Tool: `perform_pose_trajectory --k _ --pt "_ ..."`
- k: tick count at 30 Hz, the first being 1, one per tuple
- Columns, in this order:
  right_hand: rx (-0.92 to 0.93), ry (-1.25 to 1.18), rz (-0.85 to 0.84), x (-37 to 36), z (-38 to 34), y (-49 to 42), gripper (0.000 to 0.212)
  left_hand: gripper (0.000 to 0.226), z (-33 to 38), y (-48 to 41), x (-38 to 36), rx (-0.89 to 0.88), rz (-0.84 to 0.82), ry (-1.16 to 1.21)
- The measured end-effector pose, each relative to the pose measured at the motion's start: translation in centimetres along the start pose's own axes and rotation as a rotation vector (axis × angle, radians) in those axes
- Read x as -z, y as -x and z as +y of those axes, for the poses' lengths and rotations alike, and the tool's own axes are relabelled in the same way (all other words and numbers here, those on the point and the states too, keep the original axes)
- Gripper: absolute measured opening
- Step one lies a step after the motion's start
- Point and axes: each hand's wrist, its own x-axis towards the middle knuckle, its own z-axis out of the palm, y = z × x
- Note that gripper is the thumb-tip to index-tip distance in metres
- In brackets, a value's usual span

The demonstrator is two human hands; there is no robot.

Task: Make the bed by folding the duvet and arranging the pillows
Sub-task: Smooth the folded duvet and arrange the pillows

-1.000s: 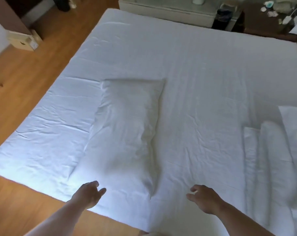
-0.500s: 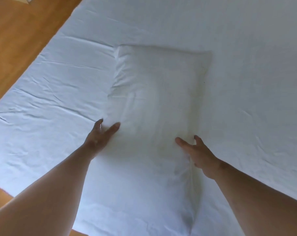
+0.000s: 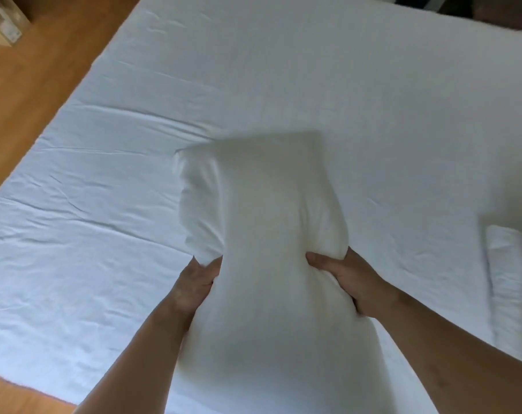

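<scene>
White pillow point(image 3: 262, 222) lies lengthwise on the bed cover point(image 3: 283, 70), held at its waist by both hands; left hand point(image 3: 194, 282) has fingers point(image 3: 206, 268) curled into the left flank; right hand point(image 3: 352, 282) pinches the right flank, thumb on top, other fingers hidden beneath. Step in hand is judged to be pillow arrangement; whether the end beyond the fingertips is clear of the cover cannot be told. Next move calls for an even two-handed carry to its place, avoiding the folded linen point(image 3: 505, 264) well right of the right-hand fingers; then squaring and smoothing.
</scene>
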Motion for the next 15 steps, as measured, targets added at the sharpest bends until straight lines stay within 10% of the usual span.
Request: perform_pose_trajectory --k 15 --pt "0.282 0.008 0.360 29.8 -2.3 32.4 0.063 0.021 10.4 25.6 -27.9 -0.279 -0.425 0.155"
